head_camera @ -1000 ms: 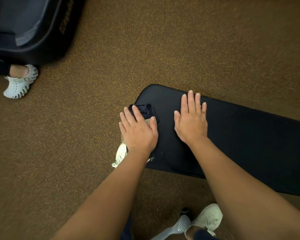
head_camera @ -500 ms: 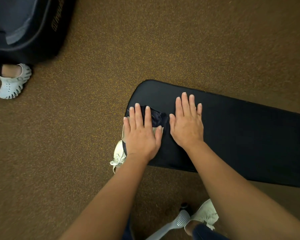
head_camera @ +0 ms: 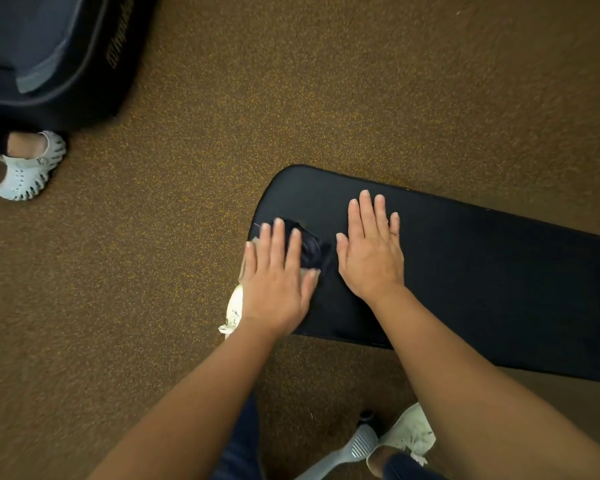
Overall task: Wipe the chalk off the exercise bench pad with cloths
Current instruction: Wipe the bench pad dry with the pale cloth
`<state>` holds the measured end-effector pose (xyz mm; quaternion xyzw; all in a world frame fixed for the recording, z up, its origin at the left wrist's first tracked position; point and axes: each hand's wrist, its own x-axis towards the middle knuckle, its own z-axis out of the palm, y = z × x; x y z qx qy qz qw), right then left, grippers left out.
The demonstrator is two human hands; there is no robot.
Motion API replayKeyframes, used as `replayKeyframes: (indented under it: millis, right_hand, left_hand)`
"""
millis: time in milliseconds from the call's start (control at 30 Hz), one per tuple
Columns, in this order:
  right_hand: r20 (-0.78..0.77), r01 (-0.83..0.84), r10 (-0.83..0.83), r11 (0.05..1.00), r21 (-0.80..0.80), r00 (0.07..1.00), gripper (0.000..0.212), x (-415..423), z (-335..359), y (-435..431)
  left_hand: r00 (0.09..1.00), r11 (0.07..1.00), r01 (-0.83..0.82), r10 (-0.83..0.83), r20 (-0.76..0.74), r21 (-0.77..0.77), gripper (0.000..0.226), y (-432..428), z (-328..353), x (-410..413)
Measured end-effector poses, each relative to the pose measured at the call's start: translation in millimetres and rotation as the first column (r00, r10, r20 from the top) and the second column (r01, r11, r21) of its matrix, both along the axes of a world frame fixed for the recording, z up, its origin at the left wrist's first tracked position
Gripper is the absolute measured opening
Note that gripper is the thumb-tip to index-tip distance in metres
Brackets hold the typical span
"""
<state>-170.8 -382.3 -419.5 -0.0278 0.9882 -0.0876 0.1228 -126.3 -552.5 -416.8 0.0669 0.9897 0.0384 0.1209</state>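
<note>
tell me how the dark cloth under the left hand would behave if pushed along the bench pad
The dark cloth is bunched into folds under the left hand, so it is probably floppy and would crumple rather than slide flat. It looks thin, so likely light. The bench pad looks smooth, so it may slip unless pressed down.

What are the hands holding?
Nothing is gripped. The left hand presses flat on the cloth; the right hand lies flat on the pad.
</note>
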Motion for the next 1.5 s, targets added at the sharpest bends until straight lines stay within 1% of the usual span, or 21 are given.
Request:
replayKeyframes:
  millis: [67, 100, 167, 233, 267, 300, 400, 467, 533, 600, 700, 733, 833, 900, 967, 1067, 1133, 1233, 1300, 1433, 1500]
  right_hand:
    - [-0.001, -0.001, 0.001, 1.000, 0.006, 1.000, 0.062, 0, 1, 1]
    - [-0.001, -0.004, 0.004, 1.000, 0.009, 1.000, 0.062, -1, 1, 1]
    - [-0.002, -0.006, 0.006, 1.000, 0.008, 1.000, 0.062, 0, 1, 1]
    - [0.002, -0.005, 0.005, 1.000, 0.004, 1.000, 0.062, 0, 0, 1]
    - [0.003, -0.006, 0.006, 1.000, 0.005, 1.000, 0.062, 0, 0, 1]
    - [0.003, -0.007, 0.007, 1.000, 0.005, 1.000, 0.061, 0, 0, 1]
    - [-0.010, -0.003, 0.003, 1.000, 0.006, 1.000, 0.062, 0, 0, 1]
    - [-0.005, -0.007, 0.007, 1.000, 0.009, 1.000, 0.062, 0, 1, 1]
    - [0.007, -0.008, 0.008, 1.000, 0.011, 1.000, 0.061, -1, 1, 1]
    - [0.007, -0.005, 0.005, 1.000, 0.015, 1.000, 0.061, -1, 1, 1]
    - [0.013, -0.003, 0.003, 1.000, 0.023, 1.000, 0.062, 0, 2, 0]
    - [0.015, -0.004, 0.003, 1.000, 0.022, 1.000, 0.062, 0, 2, 0]
    - [0.024, -0.010, 0.009, 1.000, 0.024, 1.000, 0.062, -1, 3, 1]
    - [0.034, -0.019, 0.018, 1.000, 0.024, 0.999, 0.062, -1, 4, 2]
    - [0.035, -0.027, 0.026, 0.999, 0.019, 0.999, 0.062, -1, 4, 3]
    - [0.031, -0.035, 0.034, 0.999, 0.017, 0.999, 0.062, 0, 4, 4]
    - [0.032, -0.040, 0.040, 0.999, 0.020, 0.999, 0.062, -1, 4, 4]
    - [0.034, -0.044, 0.043, 0.999, 0.026, 0.998, 0.062, -1, 4, 5]
    - [0.036, -0.058, 0.057, 0.998, 0.026, 0.998, 0.062, -1, 4, 6]
    - [0.034, -0.067, 0.066, 0.997, 0.023, 0.997, 0.063, -1, 3, 8]
    - [0.013, -0.064, 0.064, 0.998, 0.019, 0.998, 0.063, 0, 2, 7]
  left_hand:
    - [0.987, 0.987, 0.158, -0.158, 0.014, 0.001, 0.070, -16, 1, -2]
    - [0.988, 0.988, 0.156, -0.156, 0.015, 0.005, 0.071, -20, 0, -11]
    - [1.000, 0.999, -0.026, 0.025, 0.005, 0.029, 0.071, -15, -3, -36]
    - [0.971, 0.970, -0.240, 0.240, 0.006, 0.041, 0.071, 3, -4, -49]
    - [0.963, 0.962, -0.270, 0.270, -0.007, 0.030, 0.070, 11, -4, -48]
    - [0.973, 0.974, -0.228, 0.228, -0.021, 0.017, 0.070, 15, -4, -40]
    - [0.994, 0.994, 0.106, -0.106, -0.008, 0.003, 0.069, 0, 0, -8]
    - [0.981, 0.981, 0.193, -0.193, -0.003, 0.010, 0.070, -15, -2, -7]
    - [0.994, 0.994, 0.113, -0.113, -0.013, 0.008, 0.070, -18, -5, -20]
    - [0.998, 0.998, -0.060, 0.061, -0.012, 0.029, 0.070, -7, -5, -27]
    - [0.957, 0.957, -0.288, 0.288, -0.019, 0.031, 0.069, 19, -5, -8]
    - [0.957, 0.957, -0.289, 0.290, -0.018, 0.029, 0.070, 25, -3, 4]
    - [0.996, 0.996, -0.094, 0.094, 0.007, 0.010, 0.070, 17, -1, 23]
    - [0.999, 0.999, -0.050, 0.050, 0.006, 0.021, 0.072, 3, -3, 12]
    - [0.984, 0.983, -0.176, 0.176, 0.002, 0.049, 0.072, -3, -5, -5]
    - [0.915, 0.911, -0.401, 0.403, -0.004, 0.094, 0.070, 13, -6, -8]
    - [0.912, 0.910, -0.407, 0.409, -0.011, 0.076, 0.069, 27, -5, 10]
    - [0.969, 0.969, -0.247, 0.247, -0.006, 0.028, 0.070, 22, -5, 30]
    - [0.974, 0.974, -0.225, 0.225, 0.004, 0.033, 0.072, 9, -6, 21]
    - [0.883, 0.875, -0.469, 0.470, 0.023, 0.118, 0.073, 9, -8, -4]
    - [0.851, 0.847, -0.520, 0.524, -0.015, 0.106, 0.071, 25, -6, 6]
